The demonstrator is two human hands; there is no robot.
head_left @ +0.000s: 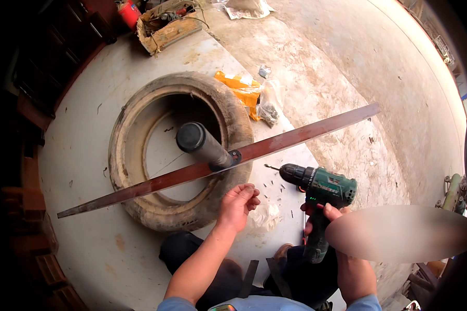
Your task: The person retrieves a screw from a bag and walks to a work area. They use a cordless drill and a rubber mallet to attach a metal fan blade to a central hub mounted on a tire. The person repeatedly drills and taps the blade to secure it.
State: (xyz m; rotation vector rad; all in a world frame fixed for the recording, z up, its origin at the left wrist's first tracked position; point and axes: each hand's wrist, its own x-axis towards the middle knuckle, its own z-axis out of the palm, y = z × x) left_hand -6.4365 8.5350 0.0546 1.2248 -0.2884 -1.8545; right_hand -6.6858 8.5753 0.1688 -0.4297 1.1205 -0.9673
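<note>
My right hand (325, 216) grips the handle of a green and black cordless drill (333, 187), whose thin bit points left toward a long board. My left hand (238, 203) has its fingers curled together, near the lower edge of the board; whatever is in them is hidden or too small to name. The reddish-brown board (301, 136) lies slantwise across an old tyre (123, 150). A dark cylindrical furniture leg (205, 144) with a round black end stands on the board, its flange (235, 156) showing a hole. The drill bit is apart from the board.
Several small screws (273, 189) lie scattered between my hands beside a clear plastic bag (264, 216). An orange and clear bag (246, 96) lies behind the board. A box of tools (166, 33) and a red container (128, 14) stand at the far left.
</note>
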